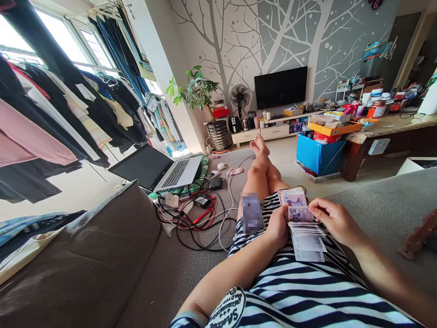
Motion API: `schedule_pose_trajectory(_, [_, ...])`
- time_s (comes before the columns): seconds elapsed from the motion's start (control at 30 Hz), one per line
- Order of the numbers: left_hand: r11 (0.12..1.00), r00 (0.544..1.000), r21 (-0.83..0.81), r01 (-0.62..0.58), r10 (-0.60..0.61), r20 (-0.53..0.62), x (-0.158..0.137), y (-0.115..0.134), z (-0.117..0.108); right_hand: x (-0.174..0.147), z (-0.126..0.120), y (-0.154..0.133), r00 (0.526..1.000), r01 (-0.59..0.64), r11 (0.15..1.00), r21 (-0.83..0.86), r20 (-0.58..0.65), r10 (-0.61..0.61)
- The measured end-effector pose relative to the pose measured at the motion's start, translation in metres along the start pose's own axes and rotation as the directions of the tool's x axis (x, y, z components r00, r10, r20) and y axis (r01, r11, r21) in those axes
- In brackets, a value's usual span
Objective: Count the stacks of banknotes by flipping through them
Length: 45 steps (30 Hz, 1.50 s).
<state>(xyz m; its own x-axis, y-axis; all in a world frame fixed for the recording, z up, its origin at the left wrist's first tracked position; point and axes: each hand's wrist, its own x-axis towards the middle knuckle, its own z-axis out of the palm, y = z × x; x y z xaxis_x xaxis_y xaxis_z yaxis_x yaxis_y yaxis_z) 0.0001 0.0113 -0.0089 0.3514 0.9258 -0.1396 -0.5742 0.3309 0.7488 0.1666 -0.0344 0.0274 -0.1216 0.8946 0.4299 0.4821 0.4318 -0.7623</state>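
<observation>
Striped clothes (pixel 307 291) lay nearest; beyond, my left hand (pixel 277 226) and right hand (pixel 336 221) had fingers pinched on a banknote (pixel 299 213) stretching longways between them.

we cannot read the flat rectangular thing (pixel 251 214) blurred into blocks. the overlapping banknotes (pixel 309 243) hide much of one another from us, and the left edge cuts off the hanging clothes (pixel 36 136).

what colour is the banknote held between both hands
The banknote is pale purple with darker purple print; it shows best in the head view.
</observation>
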Motion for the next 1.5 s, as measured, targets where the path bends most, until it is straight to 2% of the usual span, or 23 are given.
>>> schedule_pose_trajectory(0.27, [1.000,1.000,-0.001,0.025,-0.025,0.003,0.0003,0.0004,0.0002,-0.0013,-0.0011,-0.0002,1.000,-0.017,1.000,0.012,0.010,0.017])
schedule_pose_trajectory(1.5, [1.000,1.000,-0.001,-0.009,0.009,0.023,-0.0002,-0.0017,-0.0006,-0.0007,-0.0012,0.0027,1.000,-0.013,0.999,0.029,0.023,0.012])
